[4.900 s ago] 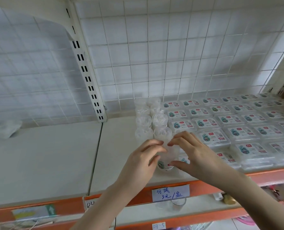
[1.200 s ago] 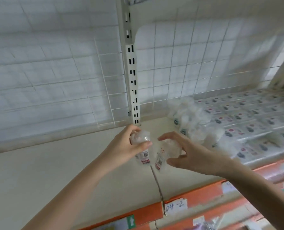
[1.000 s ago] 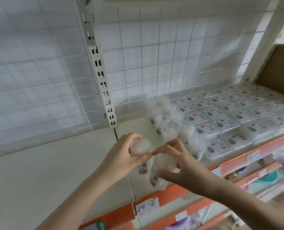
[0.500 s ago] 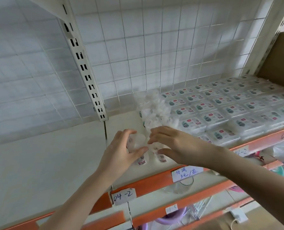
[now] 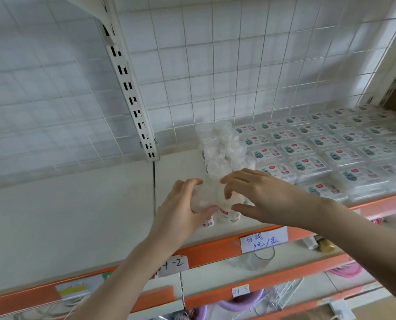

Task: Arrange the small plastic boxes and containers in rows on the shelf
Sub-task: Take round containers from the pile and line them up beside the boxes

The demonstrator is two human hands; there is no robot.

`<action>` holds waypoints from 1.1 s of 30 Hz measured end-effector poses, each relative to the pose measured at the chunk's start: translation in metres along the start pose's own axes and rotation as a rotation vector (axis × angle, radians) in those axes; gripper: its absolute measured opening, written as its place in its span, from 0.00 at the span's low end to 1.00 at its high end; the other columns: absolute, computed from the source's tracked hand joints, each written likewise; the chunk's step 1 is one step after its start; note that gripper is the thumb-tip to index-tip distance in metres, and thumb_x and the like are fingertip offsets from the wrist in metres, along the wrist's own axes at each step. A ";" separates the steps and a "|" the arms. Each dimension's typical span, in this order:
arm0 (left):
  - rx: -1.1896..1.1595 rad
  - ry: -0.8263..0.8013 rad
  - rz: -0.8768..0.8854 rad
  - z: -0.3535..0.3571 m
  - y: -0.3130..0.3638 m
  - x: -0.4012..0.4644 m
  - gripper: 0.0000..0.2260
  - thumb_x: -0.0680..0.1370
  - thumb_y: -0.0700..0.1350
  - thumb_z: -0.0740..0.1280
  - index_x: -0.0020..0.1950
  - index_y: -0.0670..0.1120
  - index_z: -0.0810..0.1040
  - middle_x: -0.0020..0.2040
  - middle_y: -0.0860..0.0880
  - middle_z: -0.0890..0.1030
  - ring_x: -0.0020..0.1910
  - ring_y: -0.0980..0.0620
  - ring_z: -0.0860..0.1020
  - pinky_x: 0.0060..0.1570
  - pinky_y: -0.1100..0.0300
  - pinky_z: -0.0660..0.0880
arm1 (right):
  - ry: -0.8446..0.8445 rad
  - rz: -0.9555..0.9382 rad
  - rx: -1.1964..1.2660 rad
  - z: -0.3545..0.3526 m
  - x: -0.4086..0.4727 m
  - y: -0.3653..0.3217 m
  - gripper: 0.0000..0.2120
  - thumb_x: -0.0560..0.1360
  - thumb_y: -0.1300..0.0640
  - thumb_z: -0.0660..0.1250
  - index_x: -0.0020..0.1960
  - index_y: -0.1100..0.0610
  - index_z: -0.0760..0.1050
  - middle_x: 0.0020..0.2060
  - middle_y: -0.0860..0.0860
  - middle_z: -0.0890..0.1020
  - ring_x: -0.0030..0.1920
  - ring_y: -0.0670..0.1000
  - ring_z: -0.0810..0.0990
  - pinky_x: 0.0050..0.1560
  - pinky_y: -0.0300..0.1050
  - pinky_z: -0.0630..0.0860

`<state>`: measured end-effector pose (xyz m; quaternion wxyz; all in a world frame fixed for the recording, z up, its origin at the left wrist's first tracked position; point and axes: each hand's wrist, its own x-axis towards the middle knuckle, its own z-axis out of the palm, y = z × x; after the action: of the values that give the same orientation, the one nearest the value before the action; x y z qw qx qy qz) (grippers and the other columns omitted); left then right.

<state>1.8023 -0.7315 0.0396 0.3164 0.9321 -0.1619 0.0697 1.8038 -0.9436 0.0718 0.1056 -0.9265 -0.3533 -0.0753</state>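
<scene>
A small clear plastic container [image 5: 200, 202] is gripped by the left hand [image 5: 181, 209], its fingers [image 5: 187, 184] curled over the top and the thumb pressed against the near side; the container stands upright near the front edge of the white shelf [image 5: 76, 218], its barcode label showing below the hand. Just beside it on the right, a second clear container [image 5: 226, 210] stands on the shelf, and the right hand [image 5: 264, 196] is held over it with the fingers spread apart and loosely bent, the thumb stretched out low along its near side (whether the fingertips actually touch the container cannot be told, since the plastic is transparent and partly hidden). Behind these two, a double row of similar round containers [image 5: 222, 151] runs back toward the wire grid panel [image 5: 238, 65]. To the right of that row, flat rectangular plastic boxes [image 5: 331, 146] with green and red labels are laid in neat rows across the shelf as far as the right upright. The front of the shelf is edged by an orange rail [image 5: 215, 248], on which a handwritten price tag [image 5: 263, 241] and a tag [image 5: 172, 264] marked with numbers are fixed. On the lower shelf a clear glass [image 5: 253, 259] is seen.
</scene>
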 end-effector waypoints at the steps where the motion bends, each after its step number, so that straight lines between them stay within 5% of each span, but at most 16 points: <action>1: 0.007 0.000 -0.002 0.001 0.001 0.000 0.28 0.70 0.60 0.69 0.67 0.54 0.67 0.58 0.54 0.71 0.57 0.58 0.72 0.55 0.53 0.73 | -0.016 0.003 0.040 -0.001 0.000 0.001 0.10 0.75 0.56 0.66 0.56 0.52 0.72 0.61 0.48 0.75 0.60 0.49 0.72 0.61 0.38 0.66; 5: 0.027 -0.003 0.006 0.001 0.001 -0.001 0.28 0.70 0.60 0.68 0.67 0.54 0.66 0.58 0.54 0.71 0.56 0.58 0.73 0.52 0.55 0.74 | -0.078 -0.001 0.146 0.000 0.002 0.005 0.17 0.73 0.68 0.62 0.58 0.53 0.71 0.65 0.45 0.72 0.64 0.41 0.64 0.60 0.20 0.51; 10: 0.074 -0.004 0.002 -0.001 -0.001 -0.002 0.28 0.71 0.59 0.69 0.68 0.54 0.65 0.58 0.54 0.70 0.57 0.57 0.72 0.51 0.56 0.73 | -0.050 0.026 0.151 -0.005 0.000 0.011 0.14 0.76 0.59 0.65 0.59 0.48 0.71 0.64 0.43 0.71 0.65 0.44 0.67 0.64 0.38 0.64; 15: 0.140 -0.033 -0.033 -0.001 -0.003 -0.001 0.30 0.72 0.56 0.69 0.70 0.52 0.62 0.62 0.51 0.67 0.61 0.53 0.69 0.55 0.58 0.69 | 0.016 0.094 0.178 -0.005 -0.008 0.021 0.13 0.77 0.61 0.64 0.60 0.50 0.73 0.60 0.44 0.74 0.63 0.44 0.69 0.61 0.34 0.64; 20: 0.361 0.174 0.268 -0.004 0.013 0.005 0.26 0.68 0.55 0.68 0.62 0.46 0.73 0.56 0.47 0.75 0.57 0.46 0.71 0.53 0.52 0.73 | 0.091 0.147 0.167 -0.007 -0.017 0.030 0.16 0.75 0.69 0.62 0.58 0.53 0.76 0.56 0.47 0.77 0.59 0.47 0.73 0.58 0.45 0.72; 24: 0.379 0.030 0.472 -0.004 0.034 0.020 0.18 0.71 0.51 0.68 0.58 0.46 0.77 0.54 0.50 0.77 0.55 0.50 0.72 0.52 0.54 0.74 | 0.079 0.127 0.079 -0.008 -0.020 0.032 0.11 0.75 0.56 0.68 0.57 0.52 0.75 0.56 0.46 0.77 0.59 0.49 0.72 0.57 0.44 0.72; 28: 0.330 -0.155 0.475 -0.002 0.040 0.031 0.15 0.76 0.49 0.67 0.61 0.49 0.76 0.57 0.52 0.76 0.58 0.53 0.70 0.57 0.56 0.71 | 0.072 0.173 -0.042 -0.001 -0.019 0.029 0.16 0.72 0.44 0.68 0.53 0.54 0.72 0.55 0.50 0.73 0.56 0.52 0.73 0.51 0.48 0.77; 33: 0.445 -0.141 0.479 -0.007 0.042 0.029 0.18 0.76 0.54 0.65 0.64 0.50 0.74 0.55 0.51 0.73 0.56 0.51 0.70 0.55 0.58 0.67 | 0.054 0.285 -0.040 0.002 -0.017 0.029 0.17 0.73 0.42 0.65 0.52 0.54 0.68 0.54 0.49 0.68 0.51 0.49 0.69 0.48 0.42 0.71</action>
<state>1.8152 -0.7662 0.0753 0.0679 0.9163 -0.3787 0.1111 1.8111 -0.9749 0.0627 0.1060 -0.9669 -0.2135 -0.0914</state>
